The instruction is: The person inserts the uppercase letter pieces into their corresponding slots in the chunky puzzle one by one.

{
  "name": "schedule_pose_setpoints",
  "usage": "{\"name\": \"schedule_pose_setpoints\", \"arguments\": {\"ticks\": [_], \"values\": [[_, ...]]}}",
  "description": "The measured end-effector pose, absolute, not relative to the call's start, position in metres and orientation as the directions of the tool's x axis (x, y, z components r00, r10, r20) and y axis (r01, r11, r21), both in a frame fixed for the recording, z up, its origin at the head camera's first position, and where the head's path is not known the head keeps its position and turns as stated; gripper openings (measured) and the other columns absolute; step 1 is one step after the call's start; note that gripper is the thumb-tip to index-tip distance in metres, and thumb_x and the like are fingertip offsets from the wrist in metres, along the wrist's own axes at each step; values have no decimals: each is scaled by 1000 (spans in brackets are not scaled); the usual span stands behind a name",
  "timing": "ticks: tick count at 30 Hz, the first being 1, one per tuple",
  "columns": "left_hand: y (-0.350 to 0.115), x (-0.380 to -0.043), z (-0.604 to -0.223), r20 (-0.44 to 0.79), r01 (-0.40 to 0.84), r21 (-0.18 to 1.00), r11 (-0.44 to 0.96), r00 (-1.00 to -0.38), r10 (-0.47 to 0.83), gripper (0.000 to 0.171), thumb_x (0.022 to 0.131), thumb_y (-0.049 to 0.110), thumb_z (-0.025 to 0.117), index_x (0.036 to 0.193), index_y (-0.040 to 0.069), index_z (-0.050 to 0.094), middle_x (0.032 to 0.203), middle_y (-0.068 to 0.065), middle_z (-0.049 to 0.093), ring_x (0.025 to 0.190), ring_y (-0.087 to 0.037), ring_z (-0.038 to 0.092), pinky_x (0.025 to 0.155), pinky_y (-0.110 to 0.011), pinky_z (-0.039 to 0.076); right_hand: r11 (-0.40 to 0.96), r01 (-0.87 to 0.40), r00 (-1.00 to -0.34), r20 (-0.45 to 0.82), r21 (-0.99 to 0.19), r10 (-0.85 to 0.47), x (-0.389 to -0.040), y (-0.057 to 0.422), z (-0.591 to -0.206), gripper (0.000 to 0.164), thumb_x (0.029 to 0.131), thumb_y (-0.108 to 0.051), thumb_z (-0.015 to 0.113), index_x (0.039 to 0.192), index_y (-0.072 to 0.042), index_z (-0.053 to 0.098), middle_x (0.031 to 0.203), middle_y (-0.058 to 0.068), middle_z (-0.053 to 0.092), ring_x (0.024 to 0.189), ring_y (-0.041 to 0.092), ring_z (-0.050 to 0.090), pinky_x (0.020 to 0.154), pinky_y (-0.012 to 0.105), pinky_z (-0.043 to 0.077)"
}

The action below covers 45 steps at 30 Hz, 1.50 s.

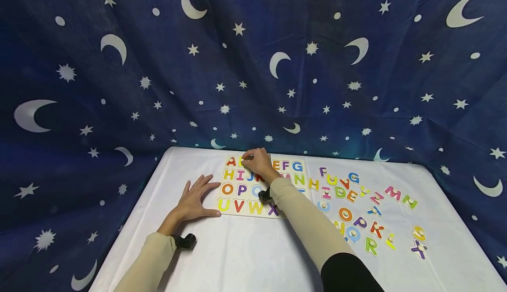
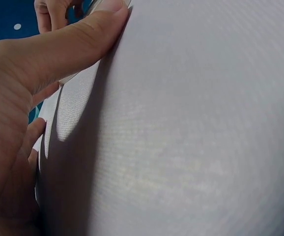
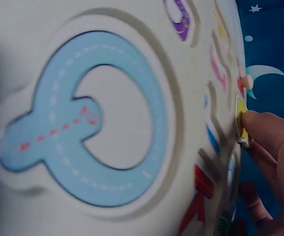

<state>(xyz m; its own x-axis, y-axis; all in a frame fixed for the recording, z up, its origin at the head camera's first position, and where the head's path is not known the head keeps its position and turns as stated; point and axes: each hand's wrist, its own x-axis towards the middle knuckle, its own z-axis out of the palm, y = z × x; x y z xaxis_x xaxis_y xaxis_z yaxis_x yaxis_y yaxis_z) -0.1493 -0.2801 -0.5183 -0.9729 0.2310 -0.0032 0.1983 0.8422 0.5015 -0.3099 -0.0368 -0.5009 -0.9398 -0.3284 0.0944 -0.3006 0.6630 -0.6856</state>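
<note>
A white alphabet puzzle board with colored letter recesses lies on the table. My right hand reaches over its top row, just right of the red A. Between its thumb and fingers it pinches a yellow letter piece, right at the board's surface in the right wrist view; which letter it is I cannot tell. That hand and forearm hide part of the board. My left hand lies at the board's left side with fingers spread, its thumb at the board's edge.
Loose letter pieces with knobs are scattered right of the board, among them a blue G, an orange O, a red K and a purple X. A dark blue star-and-moon curtain hangs behind the white table.
</note>
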Motion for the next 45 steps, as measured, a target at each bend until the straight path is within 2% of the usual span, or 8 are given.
{"name": "schedule_pose_setpoints", "arguments": {"ticks": [11, 23, 29, 32, 37, 45], "values": [[-277, -149, -518, 11, 213, 496, 842, -971, 239, 98, 64, 59, 91, 147, 23, 56, 166, -14, 31, 156, -41, 15, 120, -71, -3, 702, -316, -937, 91, -638, -338, -309, -35, -505, 12, 90, -26, 81, 100, -18, 82, 125, 2, 68, 117, 28, 50, 106, 50, 35], [-277, -150, -519, 3, 207, 495, 844, -972, 237, 97, 64, 58, 92, 148, 24, 56, 166, -14, 31, 156, -40, 14, 120, -71, -3, 696, -305, -939, 85, -650, -332, -307, -35, -505, 15, 91, -27, 81, 103, -18, 82, 124, 3, 68, 114, 27, 50, 101, 47, 37], [-278, -151, -518, -5, 199, 500, 843, -973, 232, 98, 64, 59, 92, 148, 23, 56, 166, -14, 31, 156, -41, 14, 120, -71, -3, 676, -348, -917, 87, -650, -388, -309, -30, -506, 26, 93, -32, 78, 116, -19, 78, 128, 2, 67, 113, 24, 49, 103, 46, 37], [-277, -151, -518, -13, 196, 502, 842, -972, 235, 99, 63, 60, 91, 148, 24, 55, 166, -14, 31, 156, -40, 14, 120, -70, -3, 646, -363, -908, 98, -671, -408, -308, -21, -502, 31, 94, -31, 76, 123, -17, 75, 127, 3, 67, 111, 24, 50, 103, 48, 38], [-278, -152, -519, -1, 201, 505, 839, -972, 233, 98, 63, 61, 91, 147, 24, 56, 166, -14, 31, 156, -40, 14, 121, -70, -4, 622, -398, -894, 134, -674, -427, -306, -4, -488, 31, 96, -29, 75, 123, -14, 74, 123, 6, 67, 110, 26, 53, 100, 50, 41], [-278, -151, -520, 0, 195, 509, 838, -974, 226, 97, 64, 59, 91, 147, 23, 55, 166, -15, 31, 156, -41, 14, 121, -69, -5, 618, -452, -857, 122, -643, -500, -302, 31, -457, 38, 97, -29, 73, 130, -10, 70, 128, 5, 68, 120, 31, 57, 103, 44, 46]]}}
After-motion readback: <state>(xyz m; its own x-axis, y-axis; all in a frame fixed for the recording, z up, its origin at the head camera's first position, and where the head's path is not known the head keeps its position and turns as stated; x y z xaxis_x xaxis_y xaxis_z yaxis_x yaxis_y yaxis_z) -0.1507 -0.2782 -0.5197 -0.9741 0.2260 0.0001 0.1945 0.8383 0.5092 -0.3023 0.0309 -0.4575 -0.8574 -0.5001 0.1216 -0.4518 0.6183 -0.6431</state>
